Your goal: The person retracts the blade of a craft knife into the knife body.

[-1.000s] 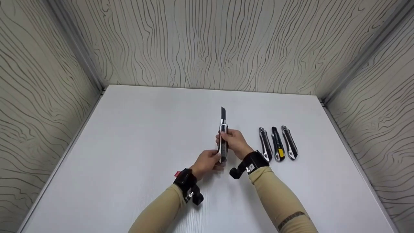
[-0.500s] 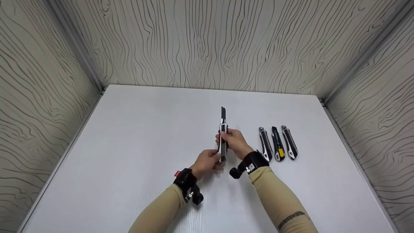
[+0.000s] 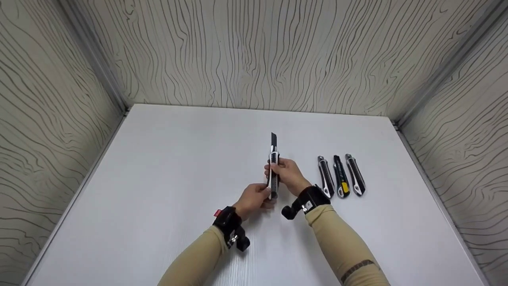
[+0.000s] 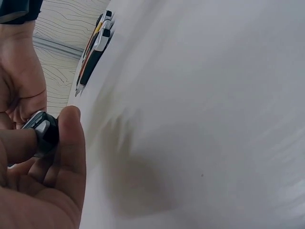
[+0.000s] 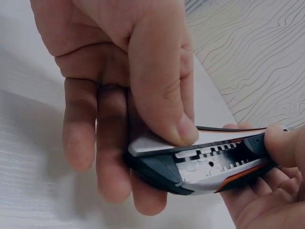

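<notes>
Left hand (image 3: pixel 255 197) pinches the tail end of the utility knife (image 3: pixel 273 171), fingers curled tight on it. Right hand (image 3: pixel 287 174) wraps the mid-body, thumb on the slider track. The knife is held just above the desk (image 3: pixel 158 167), blade out and pointing away. It looks rigid and light, with a rubbery grip; the exposed blade is sharp, so hold the body only. Three spare knives (image 3: pixel 340 175) lie to the right.

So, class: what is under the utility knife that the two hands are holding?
Under the utility knife only bare white table shows. The right hand grips its middle and the left hand pinches its rear end, so their fingers cover the knife's underside there.
</notes>
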`<state>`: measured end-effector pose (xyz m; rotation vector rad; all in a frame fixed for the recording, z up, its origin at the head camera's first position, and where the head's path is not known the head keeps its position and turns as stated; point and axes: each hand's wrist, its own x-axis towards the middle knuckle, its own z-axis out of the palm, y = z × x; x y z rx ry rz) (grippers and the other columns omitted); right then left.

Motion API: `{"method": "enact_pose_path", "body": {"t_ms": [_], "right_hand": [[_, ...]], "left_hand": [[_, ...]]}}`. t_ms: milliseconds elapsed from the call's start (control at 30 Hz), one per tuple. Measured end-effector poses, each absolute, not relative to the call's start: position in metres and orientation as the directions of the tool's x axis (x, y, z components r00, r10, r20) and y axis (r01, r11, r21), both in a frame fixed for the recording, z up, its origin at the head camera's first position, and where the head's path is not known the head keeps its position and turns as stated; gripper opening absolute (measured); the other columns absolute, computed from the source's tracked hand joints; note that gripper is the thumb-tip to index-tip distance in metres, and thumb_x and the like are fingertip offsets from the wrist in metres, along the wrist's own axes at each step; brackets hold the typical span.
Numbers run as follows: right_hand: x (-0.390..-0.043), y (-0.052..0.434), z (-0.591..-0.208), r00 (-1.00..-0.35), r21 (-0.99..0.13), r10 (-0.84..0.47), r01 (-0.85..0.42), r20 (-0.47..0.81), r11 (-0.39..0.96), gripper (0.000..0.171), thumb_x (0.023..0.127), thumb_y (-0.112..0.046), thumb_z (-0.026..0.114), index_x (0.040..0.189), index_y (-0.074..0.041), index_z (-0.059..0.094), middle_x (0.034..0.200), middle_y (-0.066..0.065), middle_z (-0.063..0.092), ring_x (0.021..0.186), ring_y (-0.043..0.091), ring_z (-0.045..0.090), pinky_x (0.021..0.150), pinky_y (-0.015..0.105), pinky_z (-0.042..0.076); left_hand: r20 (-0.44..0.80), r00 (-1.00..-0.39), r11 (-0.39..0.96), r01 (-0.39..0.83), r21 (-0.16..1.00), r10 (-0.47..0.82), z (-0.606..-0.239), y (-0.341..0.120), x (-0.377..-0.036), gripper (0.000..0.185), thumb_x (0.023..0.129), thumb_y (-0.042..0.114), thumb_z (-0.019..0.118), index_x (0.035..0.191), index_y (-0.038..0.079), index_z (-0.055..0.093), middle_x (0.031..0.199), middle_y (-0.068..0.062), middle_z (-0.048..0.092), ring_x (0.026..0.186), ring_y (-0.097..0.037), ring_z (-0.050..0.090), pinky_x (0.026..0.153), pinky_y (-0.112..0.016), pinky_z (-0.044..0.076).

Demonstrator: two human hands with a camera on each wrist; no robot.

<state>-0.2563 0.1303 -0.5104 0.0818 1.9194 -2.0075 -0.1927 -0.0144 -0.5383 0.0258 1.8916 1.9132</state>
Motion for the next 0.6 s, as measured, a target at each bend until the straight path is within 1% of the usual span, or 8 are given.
{"method": "enact_pose_path", "body": {"t_ms": [200,467,600], "right_hand": [[-0.2569,0.1307,-0.5112,-0.932,-0.956,-0.229,0.292,-0.282,-0.011,0.036,0.100,-0.002,0.048,0.130,0.017,0.042,0.107,0.018,0.066,0.084,0.011,0.067,0.082,0.027,0.058],[-0.2579,0.1295,-0.5113,-0.929,-0.954,-0.229,0.300,-0.290,-0.013,0.036,0.098,0.001,0.048,0.130,0.017,0.043,0.105,0.015,0.067,0.083,0.011,0.067,0.081,0.026,0.057],[-0.2590,0.1303,-0.5095,-0.930,-0.952,-0.219,0.305,-0.295,-0.011,0.037,0.098,0.001,0.048,0.131,0.017,0.043,0.109,0.018,0.066,0.084,0.011,0.067,0.081,0.026,0.057]], "left_hand": [[-0.291,-0.904,0.044,-0.292,0.955,0.312,-0.5371,-0.0142,-0.1928,0.028,0.101,0.009,0.045,0.119,-0.008,0.059,0.104,-0.020,0.069,0.091,-0.029,0.071,0.080,-0.037,0.061],[-0.282,-0.908,0.033,-0.286,0.958,0.309,-0.5373,-0.0147,-0.1926,0.027,0.101,0.009,0.045,0.116,-0.008,0.060,0.104,-0.025,0.068,0.083,-0.024,0.070,0.080,-0.039,0.061],[-0.279,-0.907,-0.019,-0.300,0.954,0.317,-0.5387,-0.0139,-0.1909,0.026,0.102,0.011,0.044,0.114,-0.007,0.059,0.096,-0.018,0.067,0.082,-0.019,0.068,0.081,-0.040,0.061]]}}
